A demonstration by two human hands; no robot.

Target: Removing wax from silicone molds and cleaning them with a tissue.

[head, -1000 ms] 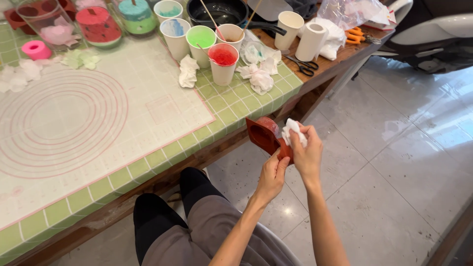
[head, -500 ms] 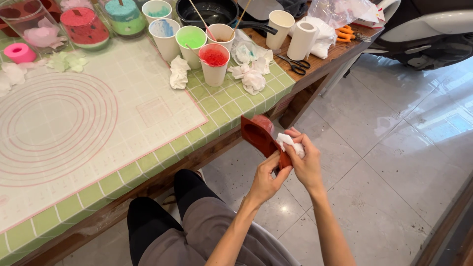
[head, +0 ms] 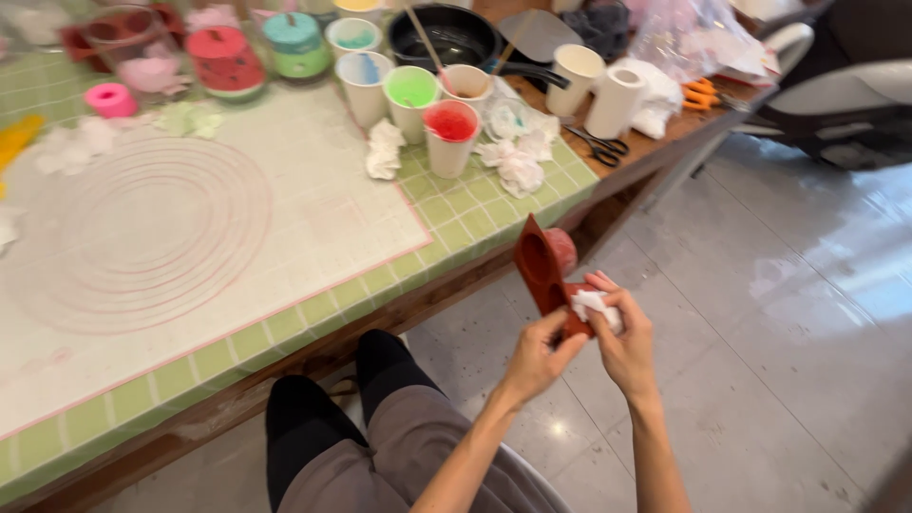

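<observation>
The red-brown silicone mould (head: 543, 271) is off the counter altogether, held up over the floor just past the counter's near right corner, tilted with one oval cavity facing this way and a rounded bump bulging out the back. Looks soft and rubbery. The left hand (head: 540, 353) pinches its lower end from below, and the right hand (head: 622, 332) is clenched around a scrunched white tissue (head: 594, 304) pressed against that same end.

My take on wiping it well: keep the grip near the spot being rubbed so the floppy thing doesn't fold, and push the tissue right into the cavity edges where residue probably hides.

Back on the green-tiled counter (head: 456, 214) there's a pale baking mat with ring markings (head: 180, 237), paper cups of coloured stuff including a red one (head: 450, 138) and a green one (head: 412, 100), more crumpled tissues (head: 518, 166), scissors (head: 600, 144) and a black pan (head: 456, 38) along the far edge.
</observation>
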